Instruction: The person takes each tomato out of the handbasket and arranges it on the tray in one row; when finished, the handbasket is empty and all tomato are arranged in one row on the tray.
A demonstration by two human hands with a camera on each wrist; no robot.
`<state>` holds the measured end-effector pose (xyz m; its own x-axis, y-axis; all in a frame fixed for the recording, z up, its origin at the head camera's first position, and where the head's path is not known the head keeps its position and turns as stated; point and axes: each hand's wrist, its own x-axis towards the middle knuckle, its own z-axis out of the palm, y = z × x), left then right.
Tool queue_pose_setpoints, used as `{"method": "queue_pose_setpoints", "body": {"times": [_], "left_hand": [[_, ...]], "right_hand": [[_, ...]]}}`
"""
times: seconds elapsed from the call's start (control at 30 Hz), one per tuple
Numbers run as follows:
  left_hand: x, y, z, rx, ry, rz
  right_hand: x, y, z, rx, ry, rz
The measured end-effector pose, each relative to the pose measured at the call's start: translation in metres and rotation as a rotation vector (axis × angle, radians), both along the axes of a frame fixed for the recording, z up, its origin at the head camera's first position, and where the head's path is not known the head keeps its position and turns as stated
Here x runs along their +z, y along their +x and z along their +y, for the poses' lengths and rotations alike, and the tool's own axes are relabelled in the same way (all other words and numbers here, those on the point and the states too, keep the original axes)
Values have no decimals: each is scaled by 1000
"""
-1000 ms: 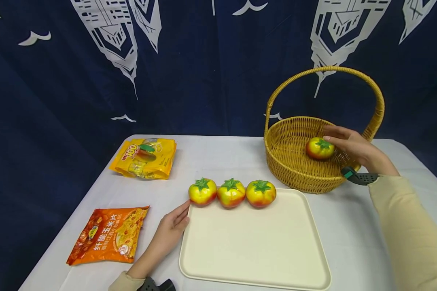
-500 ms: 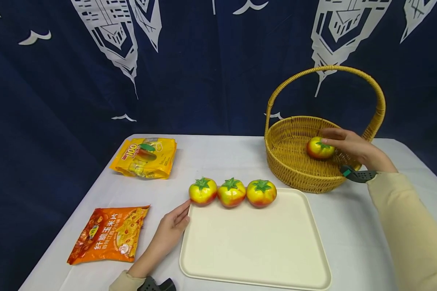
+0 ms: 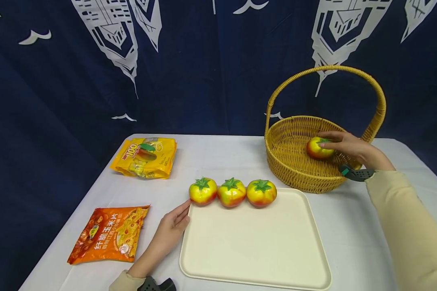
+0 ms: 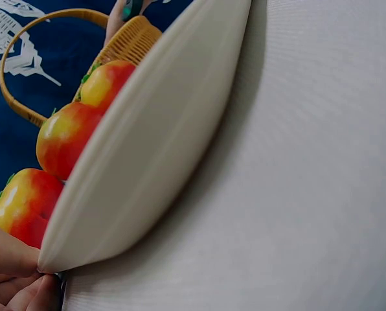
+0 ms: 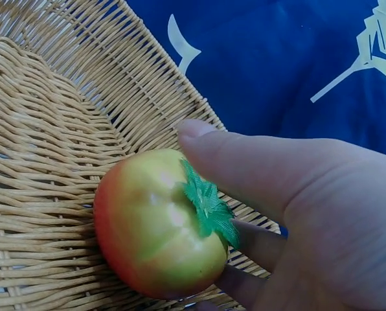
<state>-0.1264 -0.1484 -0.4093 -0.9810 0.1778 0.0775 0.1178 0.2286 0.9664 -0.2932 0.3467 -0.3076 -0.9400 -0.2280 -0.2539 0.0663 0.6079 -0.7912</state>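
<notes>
In the head view my left hand [image 3: 172,229] holds the left edge of a cream tray [image 3: 255,242]. The left wrist view shows the thumb [image 4: 10,251] and fingers pinching the tray's corner. Three yellow-red toy tomatoes with green leaf tops stand in a row along the tray's far edge: left tomato [image 3: 202,192], middle tomato [image 3: 231,194], right tomato [image 3: 261,195]. Another tomato [image 5: 160,227] sits inside a wicker basket [image 3: 295,169]. My right hand [image 3: 357,148] reaches around it, thumb straight beside the leaves, other fingers partly hidden behind the fruit.
An orange snack bag [image 3: 109,234] lies left of the tray. Farther back is a yellow candy bag [image 3: 145,157]. The basket's tall handle [image 3: 331,68] arches over the right hand. A dark blue printed curtain [image 3: 218,81] hangs behind the white table.
My right hand has come lower and slightly left, its thumb now overlapping the basket tomato. That tomato stays in place. The left hand and tray have not moved.
</notes>
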Motion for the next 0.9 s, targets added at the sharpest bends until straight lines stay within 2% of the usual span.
{"method": "queue_pose_setpoints", "body": {"times": [0.27, 0.4, 0.6, 0.77, 0.9], "left_hand": [[0, 1, 0, -7, 9, 3], [0, 0, 0, -4, 12, 2], [0, -1, 0, 1, 13, -3], [1, -2, 0, 10, 9, -2], [2, -1, 0, 11, 6, -10]], "right_hand": [[-5, 0, -1, 67, 14, -14], [-5, 0, -3, 112, 58, -6], [-4, -2, -4, 114, 103, -26], [9, -2, -5, 97, 111, 55], [28, 10, -11, 63, 130, 150]]}}
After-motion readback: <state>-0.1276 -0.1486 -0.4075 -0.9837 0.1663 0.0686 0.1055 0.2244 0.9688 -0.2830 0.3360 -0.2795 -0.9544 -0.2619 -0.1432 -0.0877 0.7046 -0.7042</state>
